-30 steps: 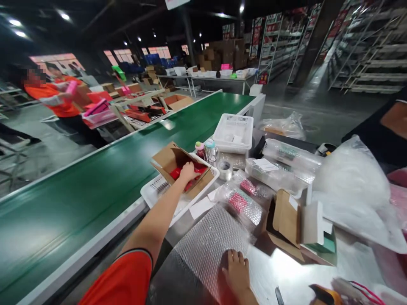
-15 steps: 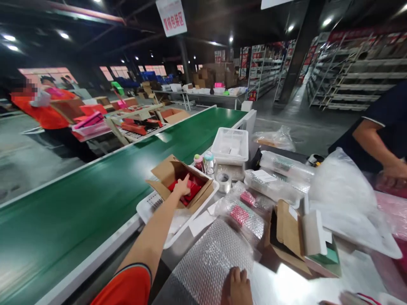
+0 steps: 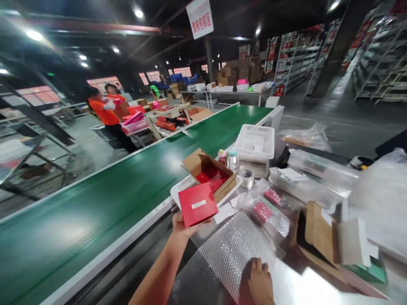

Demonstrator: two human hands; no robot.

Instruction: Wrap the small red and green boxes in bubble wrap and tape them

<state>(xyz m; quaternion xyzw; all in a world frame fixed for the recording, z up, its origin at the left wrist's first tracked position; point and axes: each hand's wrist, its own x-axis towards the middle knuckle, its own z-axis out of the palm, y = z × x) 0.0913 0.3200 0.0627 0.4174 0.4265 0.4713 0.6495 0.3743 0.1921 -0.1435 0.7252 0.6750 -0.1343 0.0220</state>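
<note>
In my left hand [image 3: 184,226] I hold a red box [image 3: 197,204] with a white label, gripped from below by its near edge. Just behind it, an open cardboard carton [image 3: 226,186] with red contents [image 3: 214,174] stands in a white plastic basket [image 3: 178,190]. My right hand [image 3: 260,279] lies on a sheet of bubble wrap [image 3: 237,248] on the table, fingers over its right part; nothing shows in its grasp.
A green conveyor belt [image 3: 140,180] runs along the left. Behind the bubble wrap are a tape roll [image 3: 247,178], two small bottles and another white basket [image 3: 255,142]. To the right lie wrapped parcels [image 3: 270,212] and an open brown box [image 3: 321,237]. Co-workers [image 3: 106,113] stand beyond the belt.
My left hand has come out of the carton with the red box and moved nearer. My right hand stays on the bubble wrap. The view has turned left.
</note>
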